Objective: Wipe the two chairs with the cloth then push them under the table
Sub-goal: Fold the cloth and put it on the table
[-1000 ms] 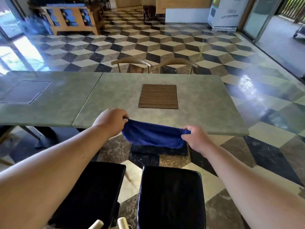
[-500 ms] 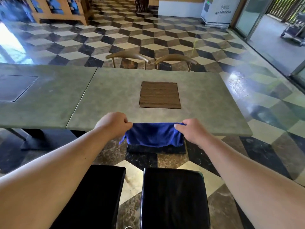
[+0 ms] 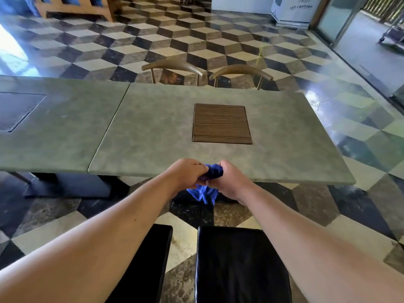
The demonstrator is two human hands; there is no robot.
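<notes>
A blue cloth (image 3: 205, 192) is bunched between my left hand (image 3: 185, 173) and my right hand (image 3: 229, 182), which touch each other just above the near edge of the grey-green table (image 3: 166, 132). Both hands grip the cloth; part of it hangs below them. Two chairs with black padded seats stand close in front of me, pulled out from the table: the left chair (image 3: 150, 265) is partly hidden by my left forearm, the right chair (image 3: 238, 265) lies between my arms.
A brown slatted panel (image 3: 221, 124) is set into the tabletop. Two wood-backed chairs (image 3: 175, 66) (image 3: 240, 72) are tucked at the far side. A second table (image 3: 54, 127) adjoins on the left. The table's dark base (image 3: 72, 185) stands on the patterned tile floor.
My hands have come together, gathering the stretched-out cloth into a bunch. The view has shifted slightly forward over the table.
</notes>
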